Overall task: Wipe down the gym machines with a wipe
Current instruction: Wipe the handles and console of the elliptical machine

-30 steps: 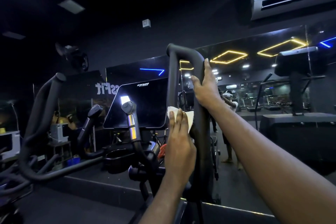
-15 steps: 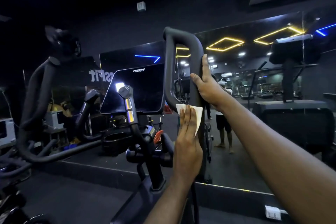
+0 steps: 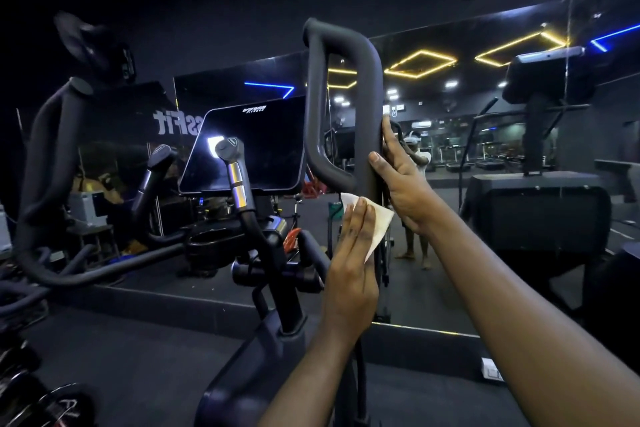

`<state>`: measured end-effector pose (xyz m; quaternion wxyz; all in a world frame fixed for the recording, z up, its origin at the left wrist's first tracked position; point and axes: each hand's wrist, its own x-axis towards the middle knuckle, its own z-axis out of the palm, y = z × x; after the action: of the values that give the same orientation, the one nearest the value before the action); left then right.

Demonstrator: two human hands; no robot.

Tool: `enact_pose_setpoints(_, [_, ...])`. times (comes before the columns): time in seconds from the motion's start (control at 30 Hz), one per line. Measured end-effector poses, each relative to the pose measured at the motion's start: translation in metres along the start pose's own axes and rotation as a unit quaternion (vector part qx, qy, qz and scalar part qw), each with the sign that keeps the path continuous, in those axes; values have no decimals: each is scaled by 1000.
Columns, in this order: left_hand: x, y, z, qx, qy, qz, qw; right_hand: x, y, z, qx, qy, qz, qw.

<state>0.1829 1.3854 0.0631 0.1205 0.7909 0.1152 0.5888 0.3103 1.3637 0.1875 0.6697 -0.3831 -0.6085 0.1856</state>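
1 wipe [image 3: 379,224], pressed flat under the straight fingers of the left hand [image 3: 351,274] against the vertical handle [image 3: 367,97], just below the right hand [image 3: 405,184], by which that handle is clasped; free travel is judged to lie downward along it.

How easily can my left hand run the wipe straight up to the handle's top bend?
Probably not directly: the right hand holds the handle just above the wipe, blocking the left hand.
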Motion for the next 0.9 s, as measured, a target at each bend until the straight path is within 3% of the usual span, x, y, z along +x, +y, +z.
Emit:
enact_pose_setpoints(0.5, [-69,-11,4,-19,18,-16,1000,-45,33,5,54,42,23,997])
enact_pose_setpoints(0.7, [-76,-22,2,-69,45,-112,990,-68,37,21,61,91,27,994])
enact_pose_setpoints(0.9, [-110,-50,-8,-96,16,-183,978,-76,42,39,49,156,15,986])
